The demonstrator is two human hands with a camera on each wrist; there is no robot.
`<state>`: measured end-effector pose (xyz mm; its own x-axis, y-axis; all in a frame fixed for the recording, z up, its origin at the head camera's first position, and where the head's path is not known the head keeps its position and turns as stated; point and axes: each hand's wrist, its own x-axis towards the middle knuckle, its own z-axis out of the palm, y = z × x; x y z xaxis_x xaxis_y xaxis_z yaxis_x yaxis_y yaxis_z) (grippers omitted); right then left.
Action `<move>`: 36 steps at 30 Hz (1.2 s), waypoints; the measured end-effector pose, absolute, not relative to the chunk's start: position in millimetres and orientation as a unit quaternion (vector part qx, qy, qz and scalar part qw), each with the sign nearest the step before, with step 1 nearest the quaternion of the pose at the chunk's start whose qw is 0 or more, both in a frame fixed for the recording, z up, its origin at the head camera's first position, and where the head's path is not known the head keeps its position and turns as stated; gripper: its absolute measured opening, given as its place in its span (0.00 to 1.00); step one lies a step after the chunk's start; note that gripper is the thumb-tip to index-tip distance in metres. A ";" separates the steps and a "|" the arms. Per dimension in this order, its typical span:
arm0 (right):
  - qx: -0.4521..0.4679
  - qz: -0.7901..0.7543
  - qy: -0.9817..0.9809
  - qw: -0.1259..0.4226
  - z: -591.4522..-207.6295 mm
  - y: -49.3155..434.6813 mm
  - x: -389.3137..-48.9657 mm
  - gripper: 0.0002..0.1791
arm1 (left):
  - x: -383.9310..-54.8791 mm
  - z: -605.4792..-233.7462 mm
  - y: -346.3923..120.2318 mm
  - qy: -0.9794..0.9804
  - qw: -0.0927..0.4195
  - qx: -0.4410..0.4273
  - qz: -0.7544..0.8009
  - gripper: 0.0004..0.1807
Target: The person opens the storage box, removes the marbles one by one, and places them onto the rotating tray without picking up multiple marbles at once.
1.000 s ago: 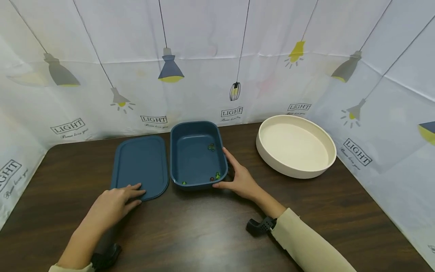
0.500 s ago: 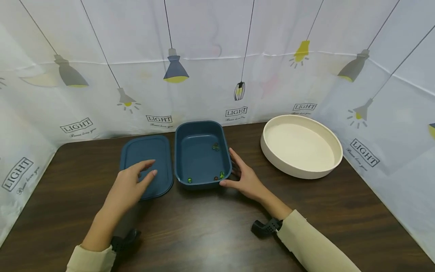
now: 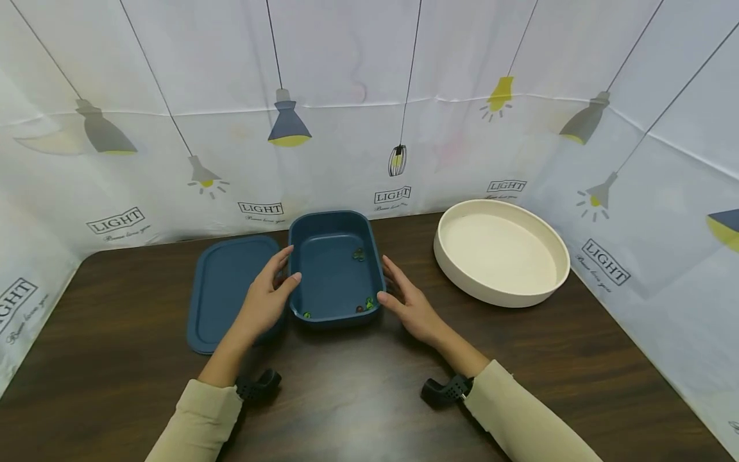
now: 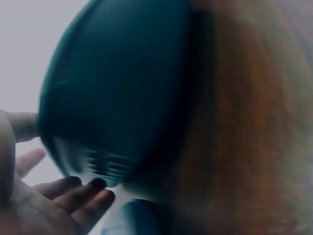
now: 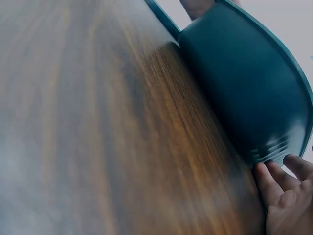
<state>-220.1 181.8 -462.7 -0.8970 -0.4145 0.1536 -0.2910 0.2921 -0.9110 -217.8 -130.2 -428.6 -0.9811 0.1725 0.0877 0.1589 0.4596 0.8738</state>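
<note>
A dark blue rectangular box (image 3: 331, 266) stands on the table, with several small green and brown marble-like pieces (image 3: 368, 303) along its near edge and far right. My left hand (image 3: 265, 305) is at its left wall, thumb over the rim and other fingers outside. In the blurred left wrist view the fingertips (image 4: 105, 196) lie by a ribbed patch under the rim. My right hand (image 3: 412, 308) touches the right wall, thumb at the rim's near corner; in the right wrist view its fingertips (image 5: 266, 169) meet the ribs. Fingers of both hands look relaxed.
Left of the box lies a flat dark blue lid (image 3: 222, 282), partly behind my left hand. A round cream tray (image 3: 502, 253) stands at the right back. A white curtain with printed lamps (image 3: 335, 147) borders the dark wood table (image 3: 358, 398).
My left hand has left the lid and moved right to the box's left wall. My right hand stays at the right wall, its thumb now slightly higher along the rim.
</note>
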 end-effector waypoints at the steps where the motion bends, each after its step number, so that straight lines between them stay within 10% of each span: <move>1: -0.219 -0.558 0.799 0.057 -462.1 182.3 -220.7 0.40 | -218.6 -432.3 -129.4 0.851 0.004 0.102 0.514 0.33; 9: -0.195 -0.674 0.708 0.080 -437.2 204.2 -233.0 0.31 | -217.8 -451.9 -128.9 0.841 -0.029 0.116 0.528 0.33; 20: -0.124 -0.798 0.581 -0.100 -383.3 301.1 -250.3 0.27 | -219.1 -456.8 -128.3 0.856 -0.041 0.099 0.506 0.31; 27: 0.004 -0.556 0.794 -0.247 -385.8 363.8 -254.5 0.28 | -221.7 -455.2 -128.7 0.859 -0.049 0.097 0.500 0.31; 36: 0.146 -0.423 0.856 -0.260 -413.2 416.5 -254.3 0.36 | -220.3 -455.6 -129.9 0.852 -0.068 0.088 0.512 0.30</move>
